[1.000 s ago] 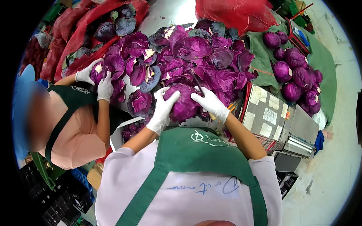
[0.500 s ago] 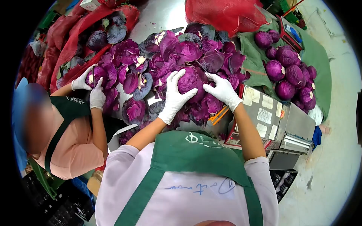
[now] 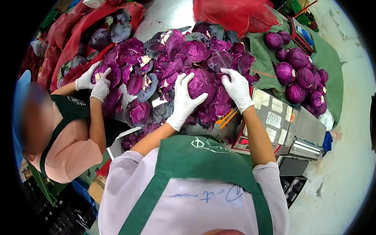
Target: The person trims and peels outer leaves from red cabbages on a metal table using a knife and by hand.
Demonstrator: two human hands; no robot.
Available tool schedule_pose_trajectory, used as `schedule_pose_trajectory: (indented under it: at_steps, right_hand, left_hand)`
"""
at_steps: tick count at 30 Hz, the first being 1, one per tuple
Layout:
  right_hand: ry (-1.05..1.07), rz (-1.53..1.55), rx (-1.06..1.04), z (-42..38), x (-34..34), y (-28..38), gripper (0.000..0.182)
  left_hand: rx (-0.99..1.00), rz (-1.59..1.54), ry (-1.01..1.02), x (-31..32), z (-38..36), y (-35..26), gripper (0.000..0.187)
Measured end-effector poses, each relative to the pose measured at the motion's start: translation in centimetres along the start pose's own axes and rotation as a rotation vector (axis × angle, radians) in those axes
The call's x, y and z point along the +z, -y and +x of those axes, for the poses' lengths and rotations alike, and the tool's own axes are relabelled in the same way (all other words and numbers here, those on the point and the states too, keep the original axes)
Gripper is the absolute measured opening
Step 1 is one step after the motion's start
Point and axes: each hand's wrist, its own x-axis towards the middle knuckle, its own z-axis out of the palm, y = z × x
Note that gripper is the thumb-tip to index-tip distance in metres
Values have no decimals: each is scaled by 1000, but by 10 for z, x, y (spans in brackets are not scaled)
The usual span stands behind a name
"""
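A red cabbage point(image 3: 203, 85) sits among loose purple leaves in front of me. My left hand point(image 3: 184, 100), in a white glove, is wrapped around its left side, thumb and fingers spread over it. My gloved right hand point(image 3: 237, 89) is just right of the cabbage, apart from it, with fingers and thumb curled towards each other. A faint, blurred, pale streak shows by its fingertips; I cannot make out what it is. Trimmed cabbage leaves point(image 3: 182, 51) are heaped behind and around the cabbage. Below my right hand lies an orange-handled tool point(image 3: 226, 118).
A co-worker point(image 3: 66, 129) on the left handles another cabbage with gloved hands. Whole red cabbages point(image 3: 299, 76) lie on a green sack point(image 3: 327, 64) at right. A metal weighing scale point(image 3: 270, 113) stands near my right forearm. Red mesh bags point(image 3: 235, 15) lie at the back and left.
My right hand has come off the cabbage and shifted slightly right and up, its fingers more curled. My left hand stays on the cabbage. The co-worker's hands have moved a little.
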Motion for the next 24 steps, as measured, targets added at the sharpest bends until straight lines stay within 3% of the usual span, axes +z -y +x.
schedule_pose_trajectory:
  at_steps: [2,5,9,13,17,18,24]
  right_hand:
    - [-163,-78,-534,-9,-4,24,42]
    - [136,-353,-378,-11,-6,42,51]
    - [219,-466,-378,-3,-10,57,44]
    - [235,-539,-322,0,-4,68,40]
    - [211,-414,-391,8,-8,53,40]
    - [107,-338,-486,9,-4,44,25]
    - [9,-468,-438,3,-2,53,15]
  left_hand:
    - [19,17,-1,1,1,1,86]
    - [44,35,-2,3,1,4,87]
    - [34,57,0,3,-1,-1,86]
    - [28,88,-21,7,3,1,86]
    - [30,46,-22,5,3,2,86]
    - [32,58,-24,5,2,1,86]
    - [13,52,-28,5,-1,-4,88]
